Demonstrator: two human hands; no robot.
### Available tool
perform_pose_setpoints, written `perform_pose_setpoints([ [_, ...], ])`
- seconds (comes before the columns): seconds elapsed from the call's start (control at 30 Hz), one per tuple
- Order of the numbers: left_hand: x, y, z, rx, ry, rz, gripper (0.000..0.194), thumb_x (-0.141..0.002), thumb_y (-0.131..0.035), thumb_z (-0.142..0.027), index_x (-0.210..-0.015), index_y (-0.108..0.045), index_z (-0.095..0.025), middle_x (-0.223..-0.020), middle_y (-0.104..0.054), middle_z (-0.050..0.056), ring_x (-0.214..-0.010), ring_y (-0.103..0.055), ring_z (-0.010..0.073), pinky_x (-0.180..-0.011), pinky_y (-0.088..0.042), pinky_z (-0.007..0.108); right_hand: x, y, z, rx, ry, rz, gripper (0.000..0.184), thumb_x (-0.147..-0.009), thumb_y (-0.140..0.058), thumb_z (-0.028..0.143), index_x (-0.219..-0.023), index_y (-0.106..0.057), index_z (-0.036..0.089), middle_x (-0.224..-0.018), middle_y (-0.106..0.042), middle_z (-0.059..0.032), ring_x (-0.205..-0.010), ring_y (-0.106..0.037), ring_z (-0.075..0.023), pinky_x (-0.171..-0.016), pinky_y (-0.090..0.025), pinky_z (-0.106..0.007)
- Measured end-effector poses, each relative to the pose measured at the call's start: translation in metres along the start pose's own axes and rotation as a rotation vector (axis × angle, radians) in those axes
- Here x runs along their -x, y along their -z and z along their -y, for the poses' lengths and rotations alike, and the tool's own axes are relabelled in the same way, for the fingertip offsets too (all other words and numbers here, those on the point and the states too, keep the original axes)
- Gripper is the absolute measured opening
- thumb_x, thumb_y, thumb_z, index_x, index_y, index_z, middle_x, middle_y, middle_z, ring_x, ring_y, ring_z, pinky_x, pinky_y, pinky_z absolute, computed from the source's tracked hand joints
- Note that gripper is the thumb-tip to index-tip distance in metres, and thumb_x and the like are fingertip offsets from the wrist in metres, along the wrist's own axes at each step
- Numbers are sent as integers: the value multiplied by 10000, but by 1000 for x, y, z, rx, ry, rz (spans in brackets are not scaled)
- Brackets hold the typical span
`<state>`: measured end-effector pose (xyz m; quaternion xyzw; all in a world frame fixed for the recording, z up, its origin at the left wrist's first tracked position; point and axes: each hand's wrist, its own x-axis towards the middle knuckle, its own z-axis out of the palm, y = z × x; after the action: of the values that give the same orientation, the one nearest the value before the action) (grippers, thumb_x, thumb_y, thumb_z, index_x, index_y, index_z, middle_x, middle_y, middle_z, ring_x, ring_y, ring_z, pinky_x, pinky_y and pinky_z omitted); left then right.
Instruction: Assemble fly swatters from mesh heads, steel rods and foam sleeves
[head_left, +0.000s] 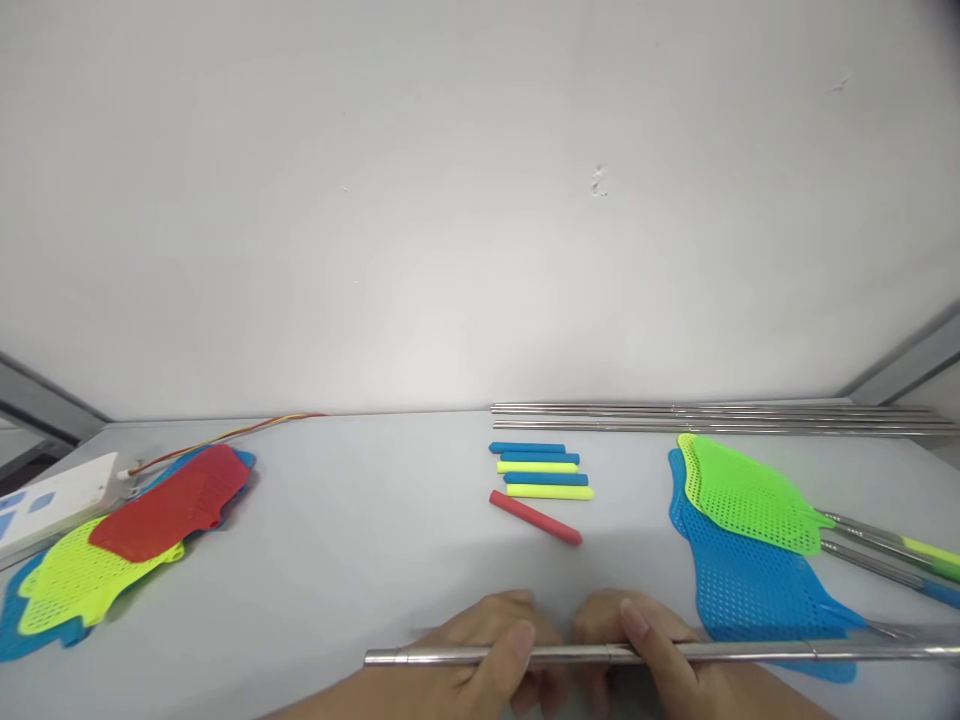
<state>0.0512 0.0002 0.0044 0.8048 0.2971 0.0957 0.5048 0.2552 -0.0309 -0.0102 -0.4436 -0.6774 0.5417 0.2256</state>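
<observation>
A shiny telescopic metal rod (727, 652) lies level across both hands at the front, its right end running out of view. My left hand (499, 650) grips it near the left end, thumb on top. Just right of that, my right hand (649, 640) is closed round the same rod, thumb pressed along it. Beyond the hands lies a red plastic handle sleeve (536, 518), set aslant. Behind it are several blue and yellow sleeves, among them a blue one (546, 479) and a yellow one (550, 492), roughly parallel.
Several metal rods (585, 410) lie along the wall. At right, fly swatters with a green head (750, 490) and a blue head (750, 590) overlap. Loose swatter heads, red (180, 505) and yellow (90, 580) among them, lie left beside a white box (60, 500) with wires (225, 437).
</observation>
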Motion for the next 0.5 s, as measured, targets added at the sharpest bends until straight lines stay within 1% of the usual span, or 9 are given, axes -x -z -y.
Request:
perform_pose_setpoints([
  [0.1, 0, 5, 1, 64, 61, 35, 582, -859, -23, -413, -784, -558, -197, -747, -519, 28, -768, -453, 148, -782, -370, 265, -1, 1, 1, 49, -27, 12, 589, -850, -62, 456, -649, -547, 189, -732, -573, -42, -757, -534, -162, -798, -380, -299],
  [0.2, -3, 11, -3, 97, 104, 82, 565, -869, -21, -374, -791, -548, -183, -772, -512, 31, -792, -440, 149, -800, -358, 268, -2, 1, 2, 87, -26, 7, 580, -852, -73, 452, -700, -570, 195, -732, -584, -37, -773, -528, -165, -809, -374, -302],
  [0.27, -5, 14, -6, 106, 119, 80, 572, -870, -7, -357, -781, -543, -176, -753, -502, 30, -787, -431, 151, -804, -351, 273, -2, 1, 1, 92, -24, 3, 571, -855, -77, 445, -713, -572, 199, -722, -580, -31, -777, -522, -162, -804, -374, -299],
  [0.37, -6, 15, -8, 116, 117, 64, 576, -870, -3, -349, -770, -541, -169, -731, -497, 28, -760, -428, 148, -810, -338, 281, -2, 1, 0, 87, -52, -3, 549, -862, -88, 432, -726, -570, 206, -738, -570, -18, -780, -512, -152, -789, -375, -286],
  [0.5, -6, 12, -6, 153, 66, 42, 559, -871, -31, -363, -761, -540, -159, -736, -502, 34, -723, -430, 143, -803, -333, 281, -2, 2, 1, 61, -59, -17, 540, -864, -101, 429, -721, -569, 202, -743, -561, -13, -767, -504, -145, -768, -375, -276],
])
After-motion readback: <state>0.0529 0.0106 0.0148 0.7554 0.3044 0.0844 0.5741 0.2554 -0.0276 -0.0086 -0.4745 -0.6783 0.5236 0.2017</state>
